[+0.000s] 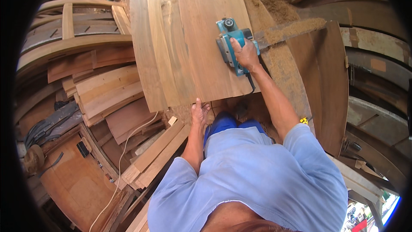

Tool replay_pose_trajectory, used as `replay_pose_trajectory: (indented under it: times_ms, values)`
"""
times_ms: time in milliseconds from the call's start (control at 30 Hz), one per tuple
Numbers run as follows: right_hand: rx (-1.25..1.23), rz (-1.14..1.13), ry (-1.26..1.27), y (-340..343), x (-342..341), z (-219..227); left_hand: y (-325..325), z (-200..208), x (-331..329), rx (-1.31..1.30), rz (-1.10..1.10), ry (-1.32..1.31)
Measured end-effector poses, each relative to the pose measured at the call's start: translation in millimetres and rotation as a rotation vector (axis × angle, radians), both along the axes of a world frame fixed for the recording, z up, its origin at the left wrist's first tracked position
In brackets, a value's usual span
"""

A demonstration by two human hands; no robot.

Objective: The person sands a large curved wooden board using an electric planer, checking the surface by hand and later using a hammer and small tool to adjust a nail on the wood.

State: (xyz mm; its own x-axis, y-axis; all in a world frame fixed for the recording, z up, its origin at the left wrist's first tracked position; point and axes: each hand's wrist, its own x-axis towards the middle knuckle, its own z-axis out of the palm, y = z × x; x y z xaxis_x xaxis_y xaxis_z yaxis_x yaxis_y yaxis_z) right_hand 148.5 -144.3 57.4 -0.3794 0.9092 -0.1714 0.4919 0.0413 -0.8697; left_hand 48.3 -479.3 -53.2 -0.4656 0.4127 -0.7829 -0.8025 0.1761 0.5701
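A wide wooden panel [184, 51] made of joined boards stretches away in front of me. On its right side rests a teal electric hand planer [228, 45] with a black front knob and a dark cord trailing from its near end. My right hand [246, 53] is wrapped round the planer's handle, thumb toward the left. At the panel's near edge is my left hand [200, 112], its thumb up against the rim. The rest of its fingers are partly hidden, and they seem curled at the edge.
Sawdust [283, 66] covers the boards right of the panel. Stacked planks [109, 92] and a curved wooden frame [77, 38] lie to the left. A pale cord [126, 146] runs down over the lumber. A yellow-and-black object [304, 120] sits by my right elbow.
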Motion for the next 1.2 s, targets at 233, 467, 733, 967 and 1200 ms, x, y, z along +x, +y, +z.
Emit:
replay_pose_trajectory:
  times_ms: [233,467,733,967,1200]
  values:
    - [-0.023,-0.006,0.014,14.5,-4.9,0.1,0.8,11.9,18.6,-0.115,-0.772,0.054]
    - [0.022,-0.015,-0.032,30.2,-14.3,-10.5,30.3,-3.5,61.4,-0.15,-1.294,0.422]
    - [-0.026,-0.017,0.005,39.5,-28.5,2.0,85.5,-16.0,95.9,-0.215,-1.654,0.543]
    - [-0.022,-0.005,0.027,50.6,-32.9,-1.2,81.6,-2.3,93.8,-0.176,-1.524,0.574]
    - [0.014,-0.041,-0.022,67.2,-42.1,-15.6,27.5,6.1,62.6,-0.131,-1.319,0.682]
